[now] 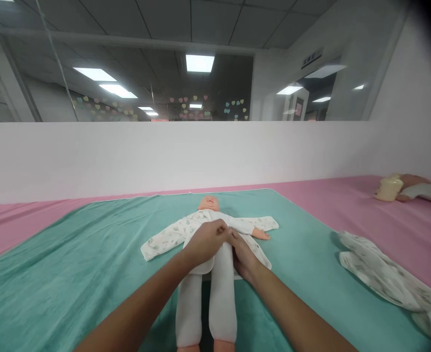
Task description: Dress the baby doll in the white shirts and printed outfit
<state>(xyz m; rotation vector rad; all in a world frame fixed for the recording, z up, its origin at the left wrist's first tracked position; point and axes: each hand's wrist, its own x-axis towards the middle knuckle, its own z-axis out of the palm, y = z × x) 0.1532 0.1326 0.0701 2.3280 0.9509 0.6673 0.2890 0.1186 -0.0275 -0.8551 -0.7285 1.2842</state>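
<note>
Infant doll [208, 203] lies face-up on a teal towel [72, 274], arms spread so its white onesie [171, 234] sits flat, while the left hand [204, 242] and right hand [243, 254] close narrowly together, pinching the garment's front at the doll's middle.

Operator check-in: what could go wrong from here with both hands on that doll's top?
The left hand and right hand meet on the baby doll's white printed top; its loose lower flap might shift or bunch when they lift. The doll might also slide on the soft teal towel if pushed sideways.
</note>
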